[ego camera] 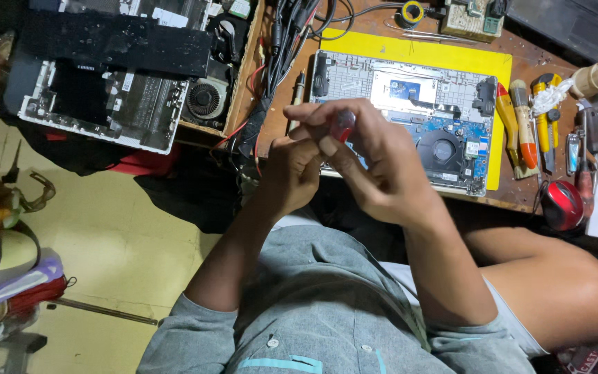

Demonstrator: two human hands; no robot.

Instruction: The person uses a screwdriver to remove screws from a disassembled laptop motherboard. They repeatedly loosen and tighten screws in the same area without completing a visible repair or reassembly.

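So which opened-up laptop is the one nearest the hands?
The silver laptop with the blue circuit board on the yellow mat; the white laptop with the round fan sits far off at the left.

Glossy red plastic handle (pixel 342 125); matt yellow mat (pixel 423 52); worn wood desk (pixel 520 204); grey cloth shirt (pixel 313 312).

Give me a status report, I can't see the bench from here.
Both hands raised together over the opened laptop. Right hand grips a red-handled tool; left hand touches it. Nothing between.
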